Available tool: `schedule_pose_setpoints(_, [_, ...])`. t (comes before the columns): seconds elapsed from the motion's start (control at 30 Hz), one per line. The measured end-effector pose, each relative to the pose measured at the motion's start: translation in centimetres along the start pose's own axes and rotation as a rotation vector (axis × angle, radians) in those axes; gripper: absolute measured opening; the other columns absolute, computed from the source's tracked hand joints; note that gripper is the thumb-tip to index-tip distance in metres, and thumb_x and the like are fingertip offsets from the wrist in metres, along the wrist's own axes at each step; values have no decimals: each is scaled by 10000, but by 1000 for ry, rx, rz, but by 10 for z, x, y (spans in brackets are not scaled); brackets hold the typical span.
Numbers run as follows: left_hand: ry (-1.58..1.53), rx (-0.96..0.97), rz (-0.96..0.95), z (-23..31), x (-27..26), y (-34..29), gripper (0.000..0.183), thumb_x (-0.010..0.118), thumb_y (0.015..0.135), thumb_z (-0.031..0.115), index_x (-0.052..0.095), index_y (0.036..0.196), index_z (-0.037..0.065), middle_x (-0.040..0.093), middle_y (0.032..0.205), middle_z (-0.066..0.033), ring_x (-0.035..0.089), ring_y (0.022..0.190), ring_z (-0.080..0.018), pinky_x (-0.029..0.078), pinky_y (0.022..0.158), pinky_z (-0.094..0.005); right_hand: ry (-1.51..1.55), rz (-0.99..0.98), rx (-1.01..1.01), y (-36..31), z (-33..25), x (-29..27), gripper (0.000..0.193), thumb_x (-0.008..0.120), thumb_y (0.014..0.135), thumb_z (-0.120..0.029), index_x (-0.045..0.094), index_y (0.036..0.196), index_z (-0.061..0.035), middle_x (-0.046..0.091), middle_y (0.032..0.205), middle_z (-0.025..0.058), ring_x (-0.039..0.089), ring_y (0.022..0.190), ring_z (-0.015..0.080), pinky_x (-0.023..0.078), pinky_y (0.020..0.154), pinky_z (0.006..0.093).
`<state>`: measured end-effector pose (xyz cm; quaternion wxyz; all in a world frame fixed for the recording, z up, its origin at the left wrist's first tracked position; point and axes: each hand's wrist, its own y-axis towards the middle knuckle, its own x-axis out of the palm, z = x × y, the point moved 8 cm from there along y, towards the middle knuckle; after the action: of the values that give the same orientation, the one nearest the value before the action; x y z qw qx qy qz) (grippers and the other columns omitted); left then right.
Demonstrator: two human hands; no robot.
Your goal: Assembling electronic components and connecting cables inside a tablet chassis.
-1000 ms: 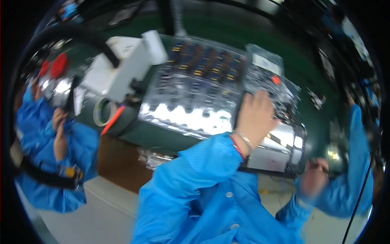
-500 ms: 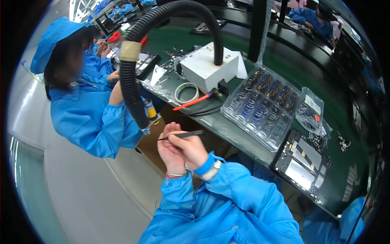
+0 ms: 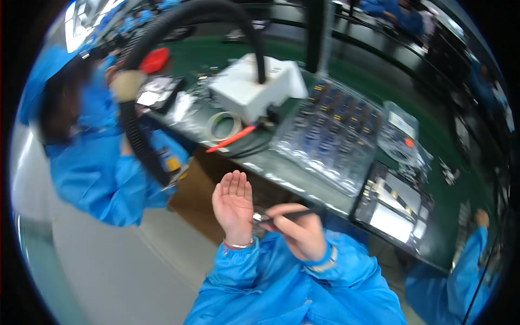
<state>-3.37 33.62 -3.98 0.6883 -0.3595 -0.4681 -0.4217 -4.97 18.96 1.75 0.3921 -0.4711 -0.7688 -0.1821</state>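
My left hand [image 3: 233,206] is held up flat, palm open, fingers together, just below the green bench's front edge [image 3: 281,176]. My right hand [image 3: 298,230] grips dark tweezers [image 3: 281,216], whose tip touches the heel of my left palm. Both arms are in blue sleeves; a thin band circles my left wrist and a watch strap my right. On the bench above lie a clear plastic tray of small parts [image 3: 330,135] and a white box [image 3: 254,89] with a black hose [image 3: 162,49] arching out of it.
A person in a blue coat and cap [image 3: 86,157] sits close on the left. A tape roll [image 3: 223,125], a red-handled tool [image 3: 233,140], a clear bag [image 3: 403,135] and a dark tray with white panels [image 3: 392,208] lie on the bench. A cardboard box [image 3: 200,200] sits beneath.
The view swung left and down, then tilted. My hands came off the bench tray down to my lap; my left hand has opened flat, and the tweezers' tip now meets its palm.
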Motion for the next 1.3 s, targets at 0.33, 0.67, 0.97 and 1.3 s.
schedule_pose_setpoints(0.33, [1406, 91, -1199, -209, 182, -41, 208, 588, 800, 64, 625, 992, -7, 627, 967, -145, 607, 870, -287, 479, 771, -349, -1204, 691, -570, -109, -267, -131, 160, 606, 801, 11, 637, 957, 24, 631, 974, 107, 598, 875, 160, 480, 781, 270])
schedule_pose_setpoints(0.67, [1678, 275, -1395, -315, 176, -43, 338, 664, 730, 105, 580, 1046, 17, 570, 1030, -108, 540, 959, -288, 440, 825, -369, -1108, 808, -353, -97, -259, -218, 137, 621, 807, -47, 649, 933, -1, 629, 823, 37, 572, 737, 76, 458, 628, 200])
schedule_pose_setpoints(0.97, [1759, 202, -1391, -322, 176, -42, 367, 659, 722, 95, 598, 1084, 88, 542, 1012, -79, 520, 947, -261, 415, 814, -376, -1244, 846, -337, -94, -261, -208, 139, 641, 793, -38, 647, 929, -10, 618, 781, 29, 555, 637, 57, 440, 558, 190])
schedule_pose_setpoints(1.3, [1803, 209, -1370, -323, 174, -40, 497, 651, 731, 114, 494, 1199, 52, 538, 1069, -125, 506, 983, -299, 401, 842, -393, -1243, 830, -377, -99, -265, -210, 165, 645, 774, -19, 657, 938, -24, 604, 752, 41, 519, 637, 64, 399, 548, 206])
